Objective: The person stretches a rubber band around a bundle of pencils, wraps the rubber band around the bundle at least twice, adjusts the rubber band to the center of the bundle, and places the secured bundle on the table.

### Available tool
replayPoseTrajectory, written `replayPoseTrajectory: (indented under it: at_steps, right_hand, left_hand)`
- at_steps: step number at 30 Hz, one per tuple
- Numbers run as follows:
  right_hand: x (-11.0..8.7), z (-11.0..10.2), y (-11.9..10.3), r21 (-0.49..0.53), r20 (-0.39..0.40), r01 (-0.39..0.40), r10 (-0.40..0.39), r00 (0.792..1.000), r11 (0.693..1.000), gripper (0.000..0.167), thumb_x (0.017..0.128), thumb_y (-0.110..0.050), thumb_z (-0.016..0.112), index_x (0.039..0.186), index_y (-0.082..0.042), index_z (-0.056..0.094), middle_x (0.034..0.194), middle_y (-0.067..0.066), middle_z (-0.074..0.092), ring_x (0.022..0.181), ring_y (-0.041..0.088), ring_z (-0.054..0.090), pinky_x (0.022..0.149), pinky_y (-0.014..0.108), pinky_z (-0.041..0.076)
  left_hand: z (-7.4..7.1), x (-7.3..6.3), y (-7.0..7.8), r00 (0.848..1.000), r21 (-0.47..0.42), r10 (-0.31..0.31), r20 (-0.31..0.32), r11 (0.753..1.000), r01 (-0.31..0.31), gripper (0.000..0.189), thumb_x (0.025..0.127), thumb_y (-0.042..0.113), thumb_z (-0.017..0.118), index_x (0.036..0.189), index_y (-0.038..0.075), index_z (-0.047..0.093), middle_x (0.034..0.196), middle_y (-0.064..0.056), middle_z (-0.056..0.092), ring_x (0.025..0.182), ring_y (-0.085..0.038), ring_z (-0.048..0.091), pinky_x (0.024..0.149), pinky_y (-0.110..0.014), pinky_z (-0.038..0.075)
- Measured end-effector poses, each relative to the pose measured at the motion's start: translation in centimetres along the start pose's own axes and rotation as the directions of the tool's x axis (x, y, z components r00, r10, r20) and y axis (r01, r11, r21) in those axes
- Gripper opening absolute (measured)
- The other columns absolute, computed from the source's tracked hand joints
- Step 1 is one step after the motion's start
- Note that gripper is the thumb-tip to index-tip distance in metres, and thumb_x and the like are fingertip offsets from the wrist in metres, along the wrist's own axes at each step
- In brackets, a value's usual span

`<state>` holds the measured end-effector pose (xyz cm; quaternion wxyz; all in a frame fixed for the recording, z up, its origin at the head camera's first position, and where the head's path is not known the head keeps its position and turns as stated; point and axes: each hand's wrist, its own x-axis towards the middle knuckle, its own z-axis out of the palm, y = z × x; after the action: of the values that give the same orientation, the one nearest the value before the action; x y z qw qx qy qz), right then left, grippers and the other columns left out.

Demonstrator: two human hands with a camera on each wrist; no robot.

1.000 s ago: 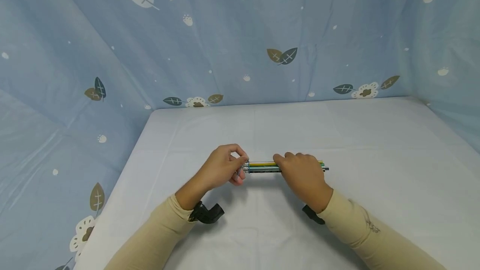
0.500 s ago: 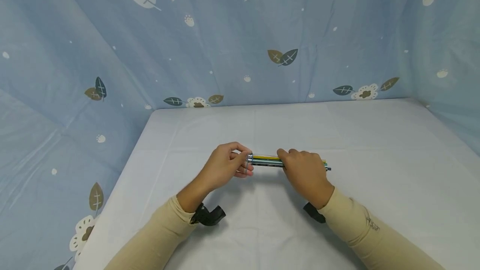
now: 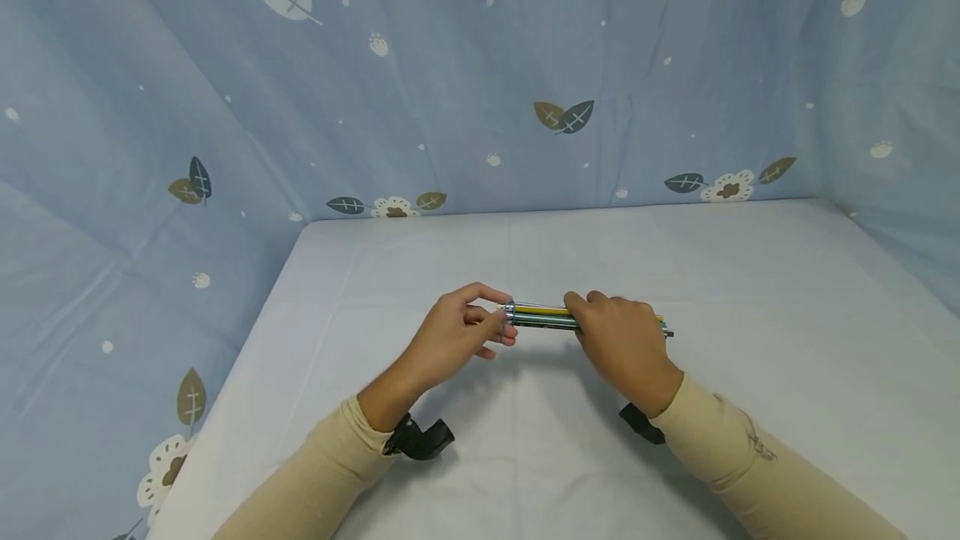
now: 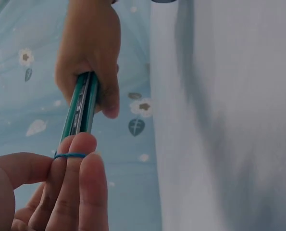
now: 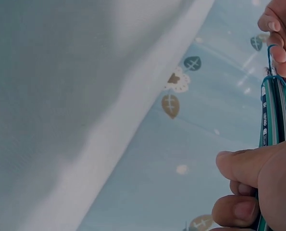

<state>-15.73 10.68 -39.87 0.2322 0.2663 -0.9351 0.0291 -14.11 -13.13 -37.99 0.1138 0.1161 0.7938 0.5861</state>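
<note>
Circling pens (image 3: 543, 321) beside the left hand (image 3: 450, 336), a blue band (image 4: 70, 155) stretched over its curled fingers (image 4: 93, 185), the right hand (image 3: 624, 340) gripped the pens.

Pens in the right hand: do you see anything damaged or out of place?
I see no damage on the pens, but in the head view, beyond the right hand, one dark end sticks out past the others, so they look uneven.

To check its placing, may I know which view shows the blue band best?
The right wrist view: the blue band shows around one end of the bundled sticks, with a strand reaching the left hand. The left wrist view shows only a stretch across that hand's fingers; the head view shows it tiny.
</note>
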Motion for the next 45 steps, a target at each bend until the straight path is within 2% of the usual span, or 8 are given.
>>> replayPoseTrajectory:
  at_steps: [8,12,17,21,27,34,38,45]
  right_hand:
    - [-0.2,-0.2,0.1,0.016,-0.032,0.009,-0.008,0.999,1.000,0.033,0.069,-0.005,0.089,0.091,-0.012,0.067,0.068,0.005,0.065,0.051,0.020,0.059,0.041,0.031,0.044]
    - [-0.1,-0.5,0.3,0.022,-0.038,-0.004,0.004,0.999,1.000,0.032,0.069,-0.003,0.089,0.090,-0.012,0.066,0.066,0.004,0.063,0.050,0.021,0.057,0.041,0.030,0.042]
    - [0.1,-0.8,0.7,0.042,-0.056,-0.030,0.032,0.998,0.999,0.032,0.069,0.001,0.087,0.090,-0.010,0.065,0.065,0.004,0.062,0.049,0.020,0.056,0.040,0.030,0.040]
    - [0.2,-0.8,1.0,0.059,-0.056,-0.040,0.043,0.997,0.997,0.031,0.070,0.002,0.085,0.089,-0.010,0.065,0.066,0.005,0.063,0.050,0.020,0.056,0.041,0.032,0.044]
    - [0.3,-0.8,1.2,0.056,-0.057,-0.043,0.046,0.997,0.998,0.029,0.071,0.002,0.084,0.090,-0.010,0.066,0.067,0.005,0.065,0.050,0.020,0.057,0.043,0.033,0.046]
    - [0.3,-0.8,1.1,0.054,-0.050,-0.031,0.034,0.998,0.998,0.029,0.071,0.000,0.086,0.092,-0.010,0.067,0.067,0.005,0.065,0.050,0.019,0.057,0.042,0.033,0.046]
    - [0.3,-0.7,0.9,0.053,-0.049,-0.024,0.027,0.998,0.998,0.030,0.070,0.000,0.086,0.093,-0.009,0.068,0.068,0.005,0.066,0.050,0.019,0.056,0.043,0.032,0.046]
    - [0.4,-0.8,0.8,0.055,-0.038,-0.032,0.034,0.999,0.998,0.027,0.072,0.001,0.084,0.092,-0.010,0.067,0.067,0.004,0.065,0.050,0.017,0.055,0.042,0.031,0.045]
  left_hand:
    - [0.5,-0.3,0.1,0.998,-0.016,0.009,-0.060,1.000,-0.010,0.032,0.097,0.021,0.067,0.127,0.012,0.062,0.091,-0.007,0.078,0.087,-0.020,0.074,0.070,-0.034,0.061]
    - [0.7,-0.3,0.2,0.997,-0.050,0.013,-0.081,0.999,-0.017,0.029,0.095,0.021,0.069,0.123,0.017,0.063,0.091,-0.008,0.077,0.090,-0.028,0.073,0.070,-0.035,0.061]
    - [0.9,-0.1,0.3,0.994,-0.082,0.004,-0.105,0.997,-0.012,0.034,0.096,0.021,0.069,0.126,0.017,0.055,0.094,-0.009,0.077,0.096,-0.034,0.072,0.070,-0.036,0.061]
    - [1.0,0.0,0.4,0.994,-0.081,-0.004,-0.107,0.997,-0.004,0.039,0.096,0.019,0.067,0.130,0.012,0.048,0.099,-0.010,0.077,0.099,-0.033,0.072,0.071,-0.035,0.061]
    - [0.9,0.0,0.2,0.993,-0.026,0.013,-0.119,1.000,-0.016,0.022,0.099,0.017,0.060,0.120,0.014,0.055,0.106,-0.014,0.077,0.101,-0.031,0.072,0.070,-0.032,0.059]
    - [0.5,0.1,-0.1,0.994,0.032,-0.026,-0.107,0.999,0.030,0.023,0.096,0.017,0.060,0.118,0.010,0.064,0.099,-0.008,0.078,0.097,-0.031,0.072,0.066,-0.032,0.059]
    - [0.2,0.2,-0.2,0.995,0.047,-0.042,-0.089,0.998,0.046,0.017,0.096,0.018,0.063,0.107,0.006,0.069,0.095,-0.005,0.079,0.093,-0.021,0.074,0.063,-0.032,0.059]
    - [0.3,0.1,-0.3,0.996,0.054,-0.053,-0.077,0.997,0.057,0.011,0.099,0.019,0.060,0.099,0.009,0.062,0.088,-0.001,0.078,0.086,-0.013,0.075,0.061,-0.032,0.057]
